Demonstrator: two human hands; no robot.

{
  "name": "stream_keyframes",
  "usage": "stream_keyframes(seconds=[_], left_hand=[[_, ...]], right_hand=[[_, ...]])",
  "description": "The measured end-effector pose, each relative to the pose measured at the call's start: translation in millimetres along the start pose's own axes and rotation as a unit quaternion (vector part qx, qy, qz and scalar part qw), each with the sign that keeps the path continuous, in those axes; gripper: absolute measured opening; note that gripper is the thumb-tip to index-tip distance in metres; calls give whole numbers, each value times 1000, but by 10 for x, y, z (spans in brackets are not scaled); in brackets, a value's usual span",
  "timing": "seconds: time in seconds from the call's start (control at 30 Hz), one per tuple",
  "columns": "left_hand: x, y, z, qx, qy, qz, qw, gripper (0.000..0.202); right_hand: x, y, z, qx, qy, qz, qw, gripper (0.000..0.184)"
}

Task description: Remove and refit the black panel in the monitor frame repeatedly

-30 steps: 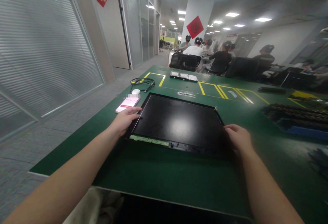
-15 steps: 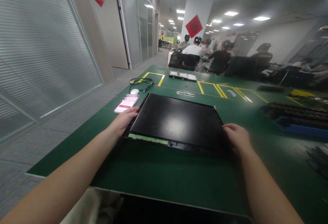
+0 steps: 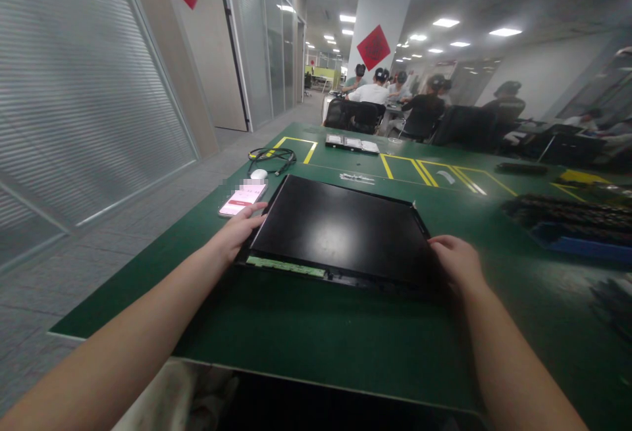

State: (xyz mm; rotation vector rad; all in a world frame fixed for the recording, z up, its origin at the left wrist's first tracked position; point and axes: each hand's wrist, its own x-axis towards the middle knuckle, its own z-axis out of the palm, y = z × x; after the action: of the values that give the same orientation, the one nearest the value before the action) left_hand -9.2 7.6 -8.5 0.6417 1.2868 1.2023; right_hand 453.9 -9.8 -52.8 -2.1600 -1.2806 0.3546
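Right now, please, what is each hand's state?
Left hand: holding the black panel at its left edge.
Right hand: holding the same black panel at its right edge.

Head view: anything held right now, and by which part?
Yes, the dark screen panel, by its two opposite side edges: left hand at its left edge, right hand at its right. The fingers beneath are hidden.

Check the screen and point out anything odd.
The screen has a green strip along only the left part of its near edge; a pale bit shows at its far right corner. Both break its dark border.
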Motion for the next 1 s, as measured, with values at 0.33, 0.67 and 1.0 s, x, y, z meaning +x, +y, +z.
stream_keyframes(seconds=[0.33, 0.67, 1.0], left_hand=[[-24, -29, -14, -7, -35, 3, 999, 27], [7, -13, -63, 108, -15, 35, 993, 21], [-78, -1, -78, 212, -66, 89, 971, 47]], right_hand=[[-2, -14, -9, -8, 14, -17, 1000, 30], [35, 43, 38, -21, 14, -33, 999, 31], [19, 14, 50, -33, 19, -42, 998, 29]])
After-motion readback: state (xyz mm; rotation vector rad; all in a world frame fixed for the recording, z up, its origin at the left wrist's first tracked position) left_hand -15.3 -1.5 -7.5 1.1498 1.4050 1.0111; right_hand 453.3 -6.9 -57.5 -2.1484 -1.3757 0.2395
